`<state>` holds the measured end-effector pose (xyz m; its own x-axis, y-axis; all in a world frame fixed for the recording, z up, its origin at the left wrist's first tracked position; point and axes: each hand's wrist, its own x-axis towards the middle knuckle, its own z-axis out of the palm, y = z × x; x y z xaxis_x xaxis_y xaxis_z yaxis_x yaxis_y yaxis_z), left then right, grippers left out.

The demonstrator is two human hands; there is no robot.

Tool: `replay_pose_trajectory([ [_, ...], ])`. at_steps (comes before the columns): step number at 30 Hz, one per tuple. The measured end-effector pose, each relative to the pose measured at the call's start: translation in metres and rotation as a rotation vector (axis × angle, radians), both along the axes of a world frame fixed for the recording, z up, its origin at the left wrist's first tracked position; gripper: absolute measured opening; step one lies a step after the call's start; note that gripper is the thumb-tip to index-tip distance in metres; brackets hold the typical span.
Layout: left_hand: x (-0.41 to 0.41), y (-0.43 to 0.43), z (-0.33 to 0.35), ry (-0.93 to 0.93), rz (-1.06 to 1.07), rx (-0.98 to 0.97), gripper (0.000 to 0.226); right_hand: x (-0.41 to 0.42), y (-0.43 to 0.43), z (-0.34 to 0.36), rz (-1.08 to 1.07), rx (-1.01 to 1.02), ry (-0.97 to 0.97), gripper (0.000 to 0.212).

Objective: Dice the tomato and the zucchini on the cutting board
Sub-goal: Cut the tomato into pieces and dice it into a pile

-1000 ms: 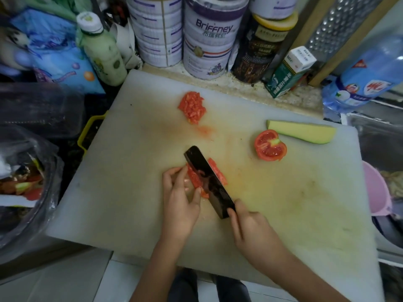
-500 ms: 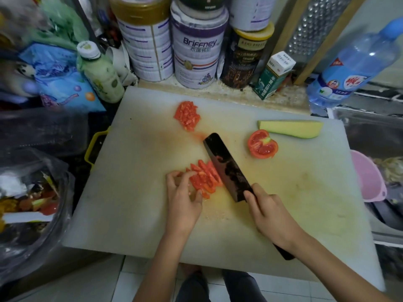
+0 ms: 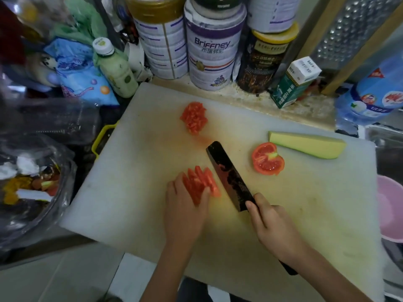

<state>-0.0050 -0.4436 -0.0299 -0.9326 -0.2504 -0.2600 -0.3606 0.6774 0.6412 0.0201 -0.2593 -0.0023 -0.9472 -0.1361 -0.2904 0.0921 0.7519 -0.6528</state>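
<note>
On the white cutting board (image 3: 135, 192), a row of tomato strips (image 3: 204, 182) lies at the centre. My left hand (image 3: 185, 210) holds these strips between fingers and thumb. My right hand (image 3: 274, 227) grips the handle of a dark-bladed knife (image 3: 229, 175), whose blade lies just right of the strips. A pile of diced tomato (image 3: 194, 117) sits farther back. A tomato half (image 3: 267, 159), cut face up, lies right of the blade, and behind it a pale green zucchini piece (image 3: 307, 144).
Tins (image 3: 210, 51), a dark jar (image 3: 265, 59), a green carton (image 3: 294, 83) and a green bottle (image 3: 116, 70) crowd the board's far edge. A blue water bottle (image 3: 375, 94) and pink bowl (image 3: 390, 212) stand at the right. A plastic bag of scraps (image 3: 32, 186) sits left.
The knife came off the tomato strips and now lies to their right. My left hand has gathered the strips together. The camera view shifted closer.
</note>
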Motion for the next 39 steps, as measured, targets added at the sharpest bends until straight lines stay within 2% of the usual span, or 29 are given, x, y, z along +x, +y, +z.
replay_pose_trajectory([
  [2, -0.001, 0.012, 0.002, -0.02, 0.044, -0.075, 0.081, -0.006, 0.004, -0.002, 0.026, 0.018, -0.006, 0.013],
  [5, -0.007, 0.033, 0.004, -0.033, 0.104, -0.182, 0.084, -0.018, 0.01, -0.002, 0.101, -0.001, -0.012, 0.014],
  [12, -0.014, 0.069, -0.008, 0.032, 0.257, -0.326, 0.063, -0.039, 0.028, -0.005, 0.213, -0.027, -0.034, 0.02],
  [16, -0.014, 0.073, -0.015, 0.1, 0.25, -0.346, 0.058, -0.043, 0.036, -0.006, 0.243, -0.07, -0.008, 0.02],
  [26, -0.008, 0.041, -0.019, 0.199, -0.122, -0.378, 0.06, -0.049, 0.045, -0.011, 0.216, -0.098, 0.016, 0.013],
  [31, -0.01, 0.02, -0.015, 0.246, -0.302, -0.426, 0.06, -0.045, 0.033, -0.011, 0.284, -0.05, 0.009, 0.014],
  [33, -0.01, 0.011, -0.015, 0.25, -0.335, -0.417, 0.059, -0.04, 0.026, -0.012, 0.302, -0.028, 0.028, 0.018],
  [37, -0.003, -0.003, -0.019, 0.285, -0.347, -0.417, 0.058, -0.027, 0.009, -0.017, 0.28, -0.027, 0.1, 0.042],
  [39, 0.002, -0.006, -0.024, 0.323, -0.34, -0.405, 0.054, -0.025, 0.004, -0.019, 0.265, -0.029, 0.106, 0.039],
])
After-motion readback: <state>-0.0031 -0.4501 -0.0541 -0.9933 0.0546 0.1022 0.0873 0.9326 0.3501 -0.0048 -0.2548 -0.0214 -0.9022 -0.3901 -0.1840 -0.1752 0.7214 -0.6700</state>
